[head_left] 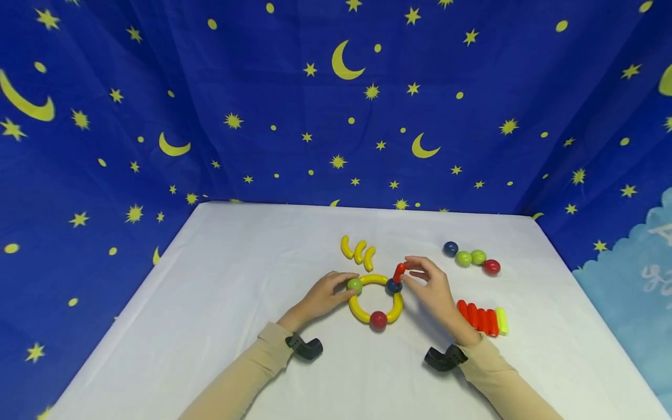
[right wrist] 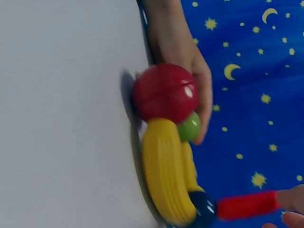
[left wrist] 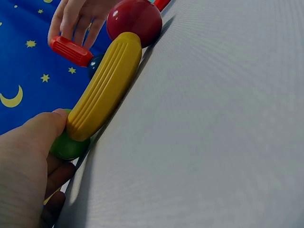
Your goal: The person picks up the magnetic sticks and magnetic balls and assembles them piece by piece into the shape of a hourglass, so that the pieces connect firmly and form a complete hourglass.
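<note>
A ring of curved yellow sticks [head_left: 398, 307] joined by balls lies on the table. Its balls are a green one [head_left: 354, 285], a dark blue one [head_left: 393, 286] and a red one [head_left: 378, 321]. My left hand [head_left: 326, 293] holds the green ball between thumb and fingers. With thumb and fingertips, my right hand [head_left: 431, 286] pinches a straight red stick [right wrist: 249, 205]. This stick stands upright on the blue ball, its lower end touching it. In the left wrist view, the near yellow stick [left wrist: 107, 85] runs from the green ball to the red ball.
Beyond the ring lie three loose curved yellow sticks [head_left: 360, 252]. Several loose balls [head_left: 464, 259], blue, green and red, sit at the back right. Red sticks [head_left: 481, 319] and a yellow-green stick [head_left: 501, 321] lie in a row beside my right forearm. A starry blue curtain [head_left: 294, 105] hangs behind the table.
</note>
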`<control>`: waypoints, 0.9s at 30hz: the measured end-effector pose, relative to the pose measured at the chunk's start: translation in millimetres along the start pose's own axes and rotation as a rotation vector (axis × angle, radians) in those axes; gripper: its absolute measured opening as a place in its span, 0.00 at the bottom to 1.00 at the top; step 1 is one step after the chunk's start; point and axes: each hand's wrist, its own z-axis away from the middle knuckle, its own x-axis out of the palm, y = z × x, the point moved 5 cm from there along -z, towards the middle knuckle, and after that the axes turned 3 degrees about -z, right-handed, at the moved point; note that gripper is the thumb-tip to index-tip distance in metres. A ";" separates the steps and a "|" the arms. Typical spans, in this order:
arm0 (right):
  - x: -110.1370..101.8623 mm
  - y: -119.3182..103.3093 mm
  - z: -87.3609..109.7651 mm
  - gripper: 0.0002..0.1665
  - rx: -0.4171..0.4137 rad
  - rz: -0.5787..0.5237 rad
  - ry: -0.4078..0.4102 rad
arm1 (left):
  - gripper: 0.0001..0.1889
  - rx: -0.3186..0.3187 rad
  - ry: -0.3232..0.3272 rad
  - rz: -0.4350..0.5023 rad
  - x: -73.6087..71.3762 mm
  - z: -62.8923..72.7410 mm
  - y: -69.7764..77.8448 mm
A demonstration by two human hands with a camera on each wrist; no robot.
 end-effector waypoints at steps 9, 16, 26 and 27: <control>-69.9 45.0 32.1 0.14 -0.033 0.205 0.320 | 0.25 0.059 0.006 -0.011 -1.5 1.5 2.4; -115.5 66.3 70.1 0.14 0.177 0.474 0.336 | 0.25 0.098 0.003 -0.005 -1.7 3.8 5.7; -129.4 76.2 87.8 0.16 0.283 0.541 0.262 | 0.19 0.207 -0.010 -0.005 -1.5 3.9 10.5; -129.3 77.0 87.1 0.17 0.282 0.545 0.258 | 0.19 0.214 -0.013 -0.006 -1.6 4.1 10.6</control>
